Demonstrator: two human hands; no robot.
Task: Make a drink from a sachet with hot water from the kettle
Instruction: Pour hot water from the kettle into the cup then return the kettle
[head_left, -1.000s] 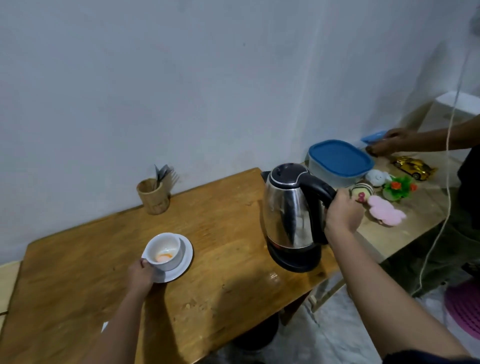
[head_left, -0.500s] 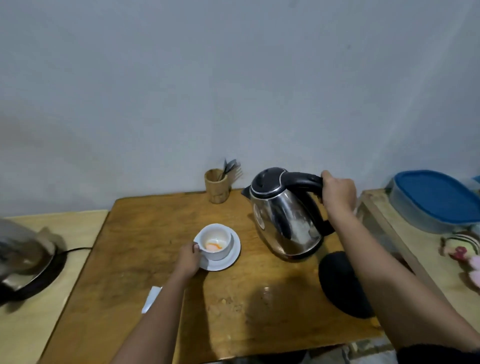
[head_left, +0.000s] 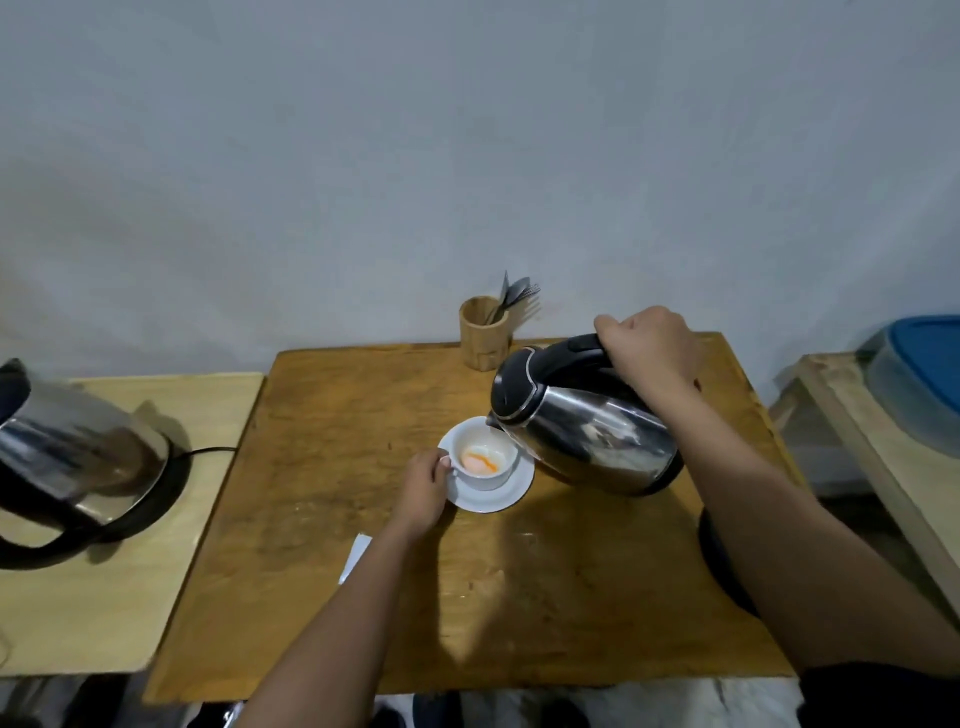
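A white cup holding orange and pale powder stands on a white saucer on the wooden table. My left hand grips the cup's handle. My right hand is closed on the black handle of a steel kettle, which is tilted with its spout over the cup's rim. The kettle's black base lies on the table, partly hidden under my right forearm. A white sachet lies by my left forearm.
A wooden holder with cutlery stands at the back edge by the wall. A second steel kettle sits on its base on a pale side table at left. A blue-lidded container rests on another table at right.
My right hand lifted the kettle off its base, carried it left and tilted it over the cup. The camera view swung left. My left hand stayed at the cup.
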